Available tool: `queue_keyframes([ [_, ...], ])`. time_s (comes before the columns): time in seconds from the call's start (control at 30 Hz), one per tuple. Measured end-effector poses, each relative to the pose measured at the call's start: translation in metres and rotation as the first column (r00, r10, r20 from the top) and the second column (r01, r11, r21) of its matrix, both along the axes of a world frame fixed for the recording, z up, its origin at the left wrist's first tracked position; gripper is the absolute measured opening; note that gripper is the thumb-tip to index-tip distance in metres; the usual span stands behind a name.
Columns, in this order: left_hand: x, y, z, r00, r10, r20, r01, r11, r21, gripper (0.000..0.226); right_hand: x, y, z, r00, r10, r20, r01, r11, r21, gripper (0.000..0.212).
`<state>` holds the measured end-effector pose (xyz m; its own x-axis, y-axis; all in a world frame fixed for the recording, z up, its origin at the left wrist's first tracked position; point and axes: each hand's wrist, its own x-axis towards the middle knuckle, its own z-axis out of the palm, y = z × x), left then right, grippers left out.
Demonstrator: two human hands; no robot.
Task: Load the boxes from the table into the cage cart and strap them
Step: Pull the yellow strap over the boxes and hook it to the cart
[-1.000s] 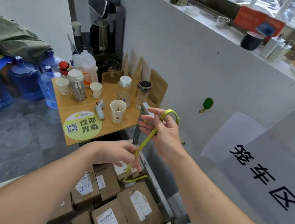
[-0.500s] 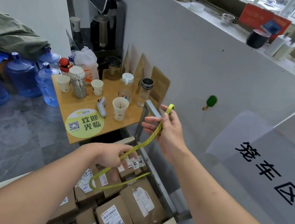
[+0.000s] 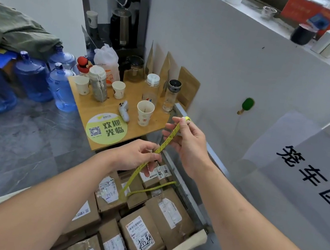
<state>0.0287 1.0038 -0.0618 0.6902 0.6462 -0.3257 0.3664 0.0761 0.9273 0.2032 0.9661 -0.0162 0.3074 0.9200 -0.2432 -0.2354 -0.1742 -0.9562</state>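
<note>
strap (image 3: 166, 141) pinched taut between left grip (image 3: 137, 156) and right grip (image 3: 187, 143), above boxes (image 3: 141, 236).

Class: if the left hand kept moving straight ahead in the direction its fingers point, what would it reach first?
Probably the right hand, which holds the same yellow-green strap as the left hand; depth is uncertain.

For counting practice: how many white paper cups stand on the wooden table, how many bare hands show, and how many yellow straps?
White paper cups on the wooden table: 3
Bare hands, left hand and right hand: 2
Yellow strap, pinched by both: 1
Total: 6
</note>
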Motion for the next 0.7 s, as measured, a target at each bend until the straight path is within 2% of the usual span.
queue_keyframes([
  [0.1, -0.018, -0.009, -0.003, 0.997, -0.032, -0.067, 0.035, 0.999, 0.036, 0.024, -0.017, -0.012, 0.003, 0.997, -0.036, -0.066, 0.038, 0.999, 0.032, 0.036],
  [0.37, -0.067, -0.039, -0.010, 0.940, -0.099, -0.327, 0.166, 0.969, 0.183, 0.019, -0.056, -0.051, 0.009, 0.998, -0.036, -0.053, 0.038, 0.998, 0.042, 0.019],
  [0.5, -0.085, -0.057, -0.010, 0.916, -0.038, -0.400, 0.128, 0.971, 0.200, 0.019, -0.067, -0.064, 0.010, 0.999, -0.004, -0.046, 0.007, 0.999, 0.045, 0.019],
  [0.7, -0.103, -0.094, -0.012, 0.913, 0.052, -0.406, 0.037, 0.978, 0.208, 0.014, -0.081, -0.088, 0.007, 0.995, 0.091, -0.041, -0.088, 0.994, 0.068, 0.025],
])
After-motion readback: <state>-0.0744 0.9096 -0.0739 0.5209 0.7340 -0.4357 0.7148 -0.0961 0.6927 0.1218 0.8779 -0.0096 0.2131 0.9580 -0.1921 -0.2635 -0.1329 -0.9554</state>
